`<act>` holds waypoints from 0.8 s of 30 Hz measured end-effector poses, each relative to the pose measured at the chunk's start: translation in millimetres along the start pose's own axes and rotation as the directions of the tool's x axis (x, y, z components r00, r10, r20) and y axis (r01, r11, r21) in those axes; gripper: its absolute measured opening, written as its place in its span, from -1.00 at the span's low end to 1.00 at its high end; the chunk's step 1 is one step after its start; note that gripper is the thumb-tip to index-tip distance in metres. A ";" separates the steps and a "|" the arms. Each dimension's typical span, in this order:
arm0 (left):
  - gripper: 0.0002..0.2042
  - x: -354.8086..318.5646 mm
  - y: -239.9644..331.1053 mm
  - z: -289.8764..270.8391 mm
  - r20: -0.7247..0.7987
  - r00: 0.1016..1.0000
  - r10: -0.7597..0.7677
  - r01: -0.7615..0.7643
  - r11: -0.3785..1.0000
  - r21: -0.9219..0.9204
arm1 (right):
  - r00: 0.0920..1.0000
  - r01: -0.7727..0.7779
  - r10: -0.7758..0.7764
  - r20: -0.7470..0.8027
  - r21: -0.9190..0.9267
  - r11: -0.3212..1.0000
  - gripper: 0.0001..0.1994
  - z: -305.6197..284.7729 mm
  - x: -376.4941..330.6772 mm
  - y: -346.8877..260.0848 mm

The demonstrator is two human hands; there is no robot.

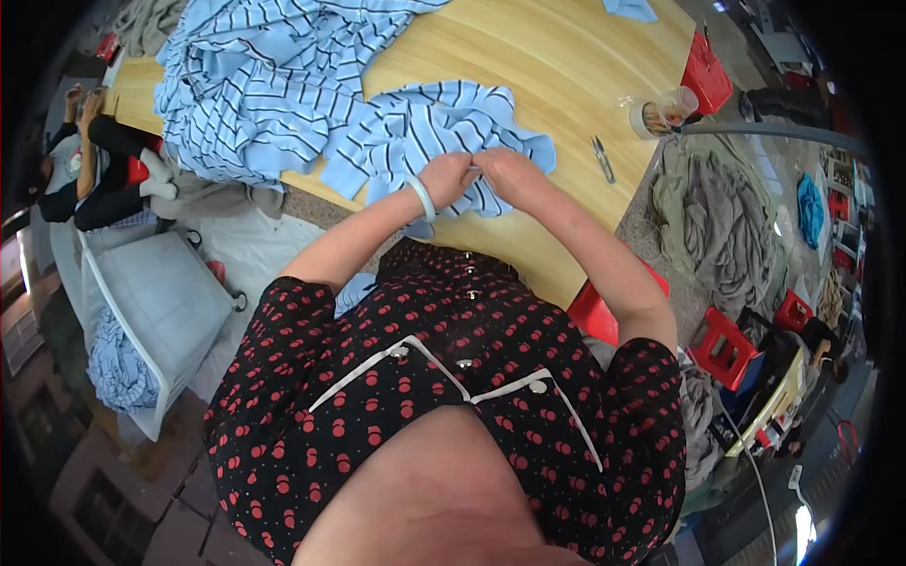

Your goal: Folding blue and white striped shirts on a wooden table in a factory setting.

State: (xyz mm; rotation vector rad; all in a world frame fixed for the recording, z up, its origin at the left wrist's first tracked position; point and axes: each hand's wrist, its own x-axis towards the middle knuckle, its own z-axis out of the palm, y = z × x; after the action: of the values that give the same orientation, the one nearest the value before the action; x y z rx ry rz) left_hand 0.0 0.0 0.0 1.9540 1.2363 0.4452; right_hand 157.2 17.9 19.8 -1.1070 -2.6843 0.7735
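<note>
Your left hand [445, 177] and right hand [505, 172] meet at frame center, both pinching the striped blue garment [425, 127] on the wooden table [557, 66]. A bigger striped pile [255, 75] sits upper left; scissors [603, 158] and a plastic jar [661, 113] lie right.

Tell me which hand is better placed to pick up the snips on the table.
Probably the right hand. The snips lie on the table to its right, nearer to it. The left hand sits farther away; both pinch the striped cloth.
</note>
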 end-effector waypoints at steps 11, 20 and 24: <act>-0.84 -4.1 -10.6 14.3 -0.145 0.989 0.011 -0.022 0.997 -0.077 | 0.982 -0.045 0.061 -0.178 0.091 0.995 -0.90 1.5 -1.0 -4.9; -0.80 -9.1 -5.8 20.1 -0.004 0.943 -0.332 0.294 0.839 -0.459 | 0.953 -0.153 0.221 -0.205 0.302 0.941 -0.90 -0.9 -0.3 -9.7; -0.81 -11.7 0.7 18.3 -0.036 0.948 -0.316 0.270 0.859 -0.436 | 0.949 -0.193 0.259 -0.179 0.319 0.928 -0.91 1.5 -3.6 -8.6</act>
State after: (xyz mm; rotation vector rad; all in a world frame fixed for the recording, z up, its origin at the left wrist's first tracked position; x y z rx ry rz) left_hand 6.7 -18.1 -10.1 1.3591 1.3464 0.6098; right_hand 154.1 9.6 23.2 -1.3487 -2.1940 0.9904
